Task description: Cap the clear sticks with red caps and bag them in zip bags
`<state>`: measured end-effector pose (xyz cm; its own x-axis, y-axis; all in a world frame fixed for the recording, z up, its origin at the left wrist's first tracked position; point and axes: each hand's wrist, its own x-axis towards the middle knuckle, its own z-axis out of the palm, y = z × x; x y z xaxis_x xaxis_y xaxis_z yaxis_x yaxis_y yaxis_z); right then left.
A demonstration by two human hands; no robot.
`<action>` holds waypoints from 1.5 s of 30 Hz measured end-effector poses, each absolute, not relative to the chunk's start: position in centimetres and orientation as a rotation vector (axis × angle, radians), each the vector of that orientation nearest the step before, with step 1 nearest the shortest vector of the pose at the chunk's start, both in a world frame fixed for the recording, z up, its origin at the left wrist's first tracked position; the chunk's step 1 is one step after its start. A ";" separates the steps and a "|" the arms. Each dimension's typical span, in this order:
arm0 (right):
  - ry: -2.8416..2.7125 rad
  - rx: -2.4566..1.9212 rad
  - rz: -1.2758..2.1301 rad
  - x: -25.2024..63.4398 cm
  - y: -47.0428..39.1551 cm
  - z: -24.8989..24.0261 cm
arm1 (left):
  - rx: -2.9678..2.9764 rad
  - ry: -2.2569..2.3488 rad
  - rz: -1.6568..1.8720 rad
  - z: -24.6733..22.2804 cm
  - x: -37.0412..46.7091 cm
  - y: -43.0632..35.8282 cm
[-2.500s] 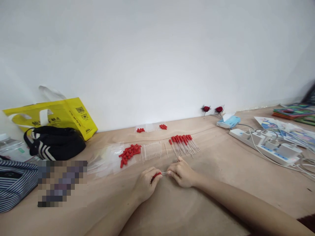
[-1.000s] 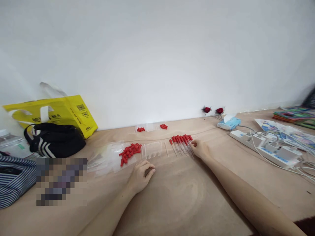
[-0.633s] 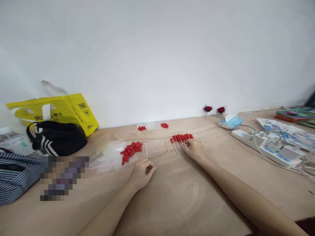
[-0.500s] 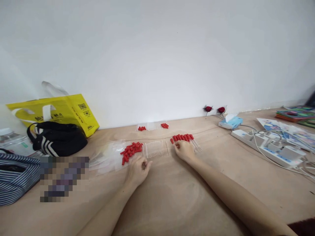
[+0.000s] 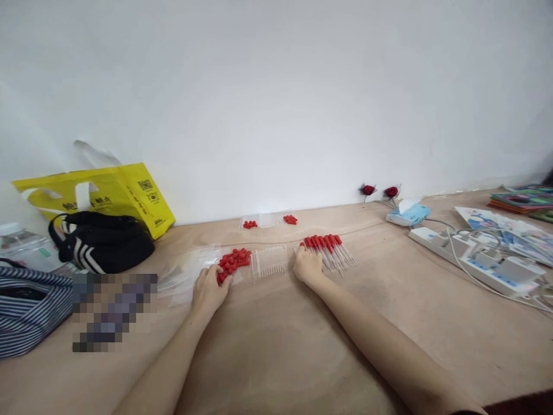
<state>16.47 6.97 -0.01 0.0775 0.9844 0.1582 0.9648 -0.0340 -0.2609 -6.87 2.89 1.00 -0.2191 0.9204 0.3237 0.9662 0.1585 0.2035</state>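
My left hand [image 5: 211, 291] is at the near left edge of a pile of small red bullet-shaped caps [image 5: 237, 257], which lies on clear plastic bags [image 5: 190, 271]. Its thumb and fingers close round a red cap in the pile. To the right of the pile lies a row of thin pale sticks [image 5: 270, 261]. My right hand [image 5: 308, 266] is curled at the left end of a group of red-tipped sticks [image 5: 330, 245]. A red tip shows at its fingertips; the stick below it is mostly hidden by the hand.
Two more small clusters of red caps [image 5: 290, 219] lie near the wall. On the left stand a yellow bag [image 5: 125, 196], a black bag [image 5: 110, 242] and a striped bag [image 5: 34, 311]. On the right are a tissue pack [image 5: 408, 214], a power strip [image 5: 475, 268] with cables, and papers.
My left hand has moved left and forward onto the red caps. My right hand has shifted slightly left, uncovering more red-tipped sticks. The lone stick beside the row is no longer visible.
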 end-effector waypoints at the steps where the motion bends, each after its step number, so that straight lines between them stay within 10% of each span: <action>1: -1.948 -2.064 0.087 16.4 6.9 0.0 | -1.890 -2.299 -0.547 1.1 -6.9 2.9; 14: -1.994 -1.458 -0.231 23.5 3.8 -2.3 | -1.768 -2.378 -0.637 3.2 -6.2 1.7; 25: -2.204 -1.103 0.038 24.7 0.7 -2.3 | -2.761 -1.485 -1.069 -0.9 2.2 -0.8; 45: -2.301 -0.874 0.121 21.2 -0.7 -2.4 | -2.826 -1.800 -1.411 -1.4 2.1 -0.6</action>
<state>21.17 -0.73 -2.37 -0.5556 0.6200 0.5540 0.5586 0.7719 -0.3035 2.14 -0.57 -1.39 0.2560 0.9078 0.3323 0.5395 -0.4194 0.7301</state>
